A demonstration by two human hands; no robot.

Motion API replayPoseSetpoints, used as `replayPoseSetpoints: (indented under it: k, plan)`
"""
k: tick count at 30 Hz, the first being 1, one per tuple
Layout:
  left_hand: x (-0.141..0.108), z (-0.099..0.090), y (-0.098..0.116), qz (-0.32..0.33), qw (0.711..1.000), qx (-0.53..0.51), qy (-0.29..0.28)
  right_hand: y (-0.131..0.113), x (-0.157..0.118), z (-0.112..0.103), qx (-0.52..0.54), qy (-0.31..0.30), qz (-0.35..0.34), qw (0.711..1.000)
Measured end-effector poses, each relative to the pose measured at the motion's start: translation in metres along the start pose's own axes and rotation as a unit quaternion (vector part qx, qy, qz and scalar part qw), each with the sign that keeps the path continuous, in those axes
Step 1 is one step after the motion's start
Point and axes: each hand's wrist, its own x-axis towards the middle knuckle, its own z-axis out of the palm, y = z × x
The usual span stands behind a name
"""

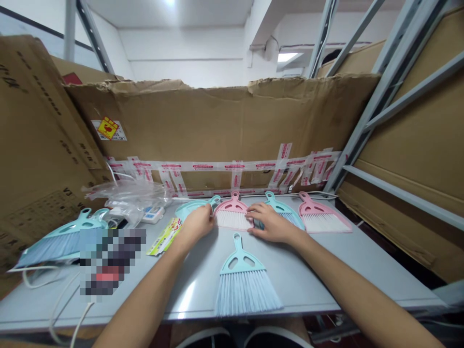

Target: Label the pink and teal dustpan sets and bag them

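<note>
My left hand (pixel 200 223) has its fingers curled at the handle side of a teal dustpan (pixel 185 208); what its fingertips hold is hidden. My right hand (pixel 267 223) is curled over the right edge of a pink dustpan and brush set (pixel 232 212), with a small dark object partly visible under its fingers. Right of that hand lie a teal set (pixel 284 208) and another pink set (pixel 322 215). A teal brush with pale blue bristles (pixel 246 285) lies nearer me, handle pointing away, touched by neither hand.
At the left are another teal brush set (pixel 65 239), clear plastic bags (pixel 130 198), a white box (pixel 152 214), a green-yellow package (pixel 165 237), white cables and a pixelated area. Cardboard (pixel 217 130) walls the back of the grey table (pixel 195 290); metal shelf posts stand right.
</note>
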Motion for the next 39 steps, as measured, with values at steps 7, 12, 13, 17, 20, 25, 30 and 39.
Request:
replayPoseSetpoints:
  k: [7,12,13,17,20,25,30,39]
  plan:
    - [0.009,-0.001,-0.004,-0.014,0.997,-0.041,0.070,-0.038,0.006,0.023,0.047,-0.022,-0.068,0.996]
    - [0.013,-0.004,-0.031,-0.056,0.990,0.056,0.118,-0.046,0.003,0.034,0.014,-0.070,-0.016,0.997]
    - [0.013,-0.004,-0.037,-0.077,0.990,0.069,0.097,-0.046,0.003,0.034,0.015,-0.072,-0.012,0.997]
    - [0.017,-0.004,-0.053,-0.118,0.989,0.071,0.061,-0.047,0.003,0.032,-0.013,-0.075,-0.016,0.997]
    - [0.023,-0.004,-0.060,-0.129,0.987,0.065,0.074,-0.051,0.002,0.034,-0.049,-0.072,-0.012,0.996]
    - [0.030,-0.006,-0.066,-0.143,0.986,0.046,0.078,-0.052,0.002,0.042,-0.028,-0.059,-0.034,0.997]
    - [0.028,-0.013,-0.069,-0.135,0.984,0.035,0.107,-0.050,0.003,0.041,-0.003,-0.065,-0.042,0.997]
    - [0.009,-0.042,-0.043,-0.117,0.950,-0.003,0.291,-0.041,0.007,0.035,0.127,0.032,-0.020,0.991]
